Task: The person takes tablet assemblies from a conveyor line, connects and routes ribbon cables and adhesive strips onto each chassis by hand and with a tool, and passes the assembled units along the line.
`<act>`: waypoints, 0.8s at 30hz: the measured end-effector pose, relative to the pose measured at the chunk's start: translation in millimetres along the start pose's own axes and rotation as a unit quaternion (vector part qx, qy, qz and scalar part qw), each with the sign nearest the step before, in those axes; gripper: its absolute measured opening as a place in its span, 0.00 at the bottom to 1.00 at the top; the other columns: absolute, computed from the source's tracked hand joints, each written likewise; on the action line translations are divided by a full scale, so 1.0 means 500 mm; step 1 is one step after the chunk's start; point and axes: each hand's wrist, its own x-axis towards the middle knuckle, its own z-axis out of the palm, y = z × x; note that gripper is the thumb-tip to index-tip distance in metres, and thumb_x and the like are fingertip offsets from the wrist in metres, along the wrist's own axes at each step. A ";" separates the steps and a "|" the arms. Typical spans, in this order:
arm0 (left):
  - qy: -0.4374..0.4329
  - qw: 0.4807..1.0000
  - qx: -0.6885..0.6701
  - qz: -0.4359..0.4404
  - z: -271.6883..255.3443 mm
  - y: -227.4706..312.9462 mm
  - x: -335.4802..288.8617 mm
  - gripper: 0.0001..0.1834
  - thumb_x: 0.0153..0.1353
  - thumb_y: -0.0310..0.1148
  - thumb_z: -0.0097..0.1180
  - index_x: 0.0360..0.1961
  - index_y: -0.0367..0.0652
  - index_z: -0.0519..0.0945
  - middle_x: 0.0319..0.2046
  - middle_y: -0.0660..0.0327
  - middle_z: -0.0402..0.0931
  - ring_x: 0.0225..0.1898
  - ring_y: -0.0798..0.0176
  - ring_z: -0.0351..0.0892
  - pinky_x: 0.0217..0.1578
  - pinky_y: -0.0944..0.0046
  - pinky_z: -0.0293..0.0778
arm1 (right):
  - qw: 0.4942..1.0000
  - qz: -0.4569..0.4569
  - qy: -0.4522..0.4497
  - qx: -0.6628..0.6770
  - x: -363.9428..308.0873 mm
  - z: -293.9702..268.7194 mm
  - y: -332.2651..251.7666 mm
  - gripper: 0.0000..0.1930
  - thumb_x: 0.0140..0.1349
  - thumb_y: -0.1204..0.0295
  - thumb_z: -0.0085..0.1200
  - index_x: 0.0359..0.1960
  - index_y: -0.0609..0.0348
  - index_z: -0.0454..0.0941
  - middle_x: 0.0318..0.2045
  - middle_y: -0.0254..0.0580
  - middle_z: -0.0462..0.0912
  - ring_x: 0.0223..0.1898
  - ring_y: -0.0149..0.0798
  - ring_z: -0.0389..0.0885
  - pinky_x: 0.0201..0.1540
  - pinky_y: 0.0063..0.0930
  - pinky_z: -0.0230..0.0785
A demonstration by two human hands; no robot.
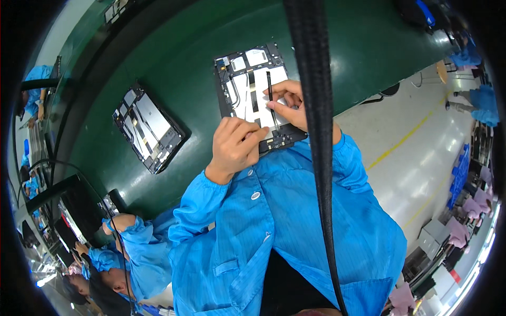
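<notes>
A 2nd opened tablet (149, 129) is lying untouched at left on the green counter (200, 31), w/ a co-worker's blue sleeve (138, 231) showing below it. The left hand (234, 145) is curling its fingers closed and pressing on the near edge of the opened tablet (256, 97) lying mid-counter, steadying it. The right hand (289, 105) is pinching a thin black tool (269, 89) over the tablet's inner boards; probably best keeping the tip low, pressure light, and the left-hand brace firm so the frame isn't sliding.
</notes>
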 end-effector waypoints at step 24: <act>-0.080 0.997 -0.018 -0.006 0.027 -0.011 0.000 0.25 0.54 0.15 0.62 0.50 0.49 0.95 0.37 0.66 0.82 0.39 0.57 0.77 0.41 0.54 0.69 | 0.997 -0.049 0.057 -0.014 0.000 0.008 0.058 0.12 0.61 0.72 0.76 0.45 0.59 0.93 0.33 0.36 0.93 0.26 0.32 0.69 0.29 0.32 0.64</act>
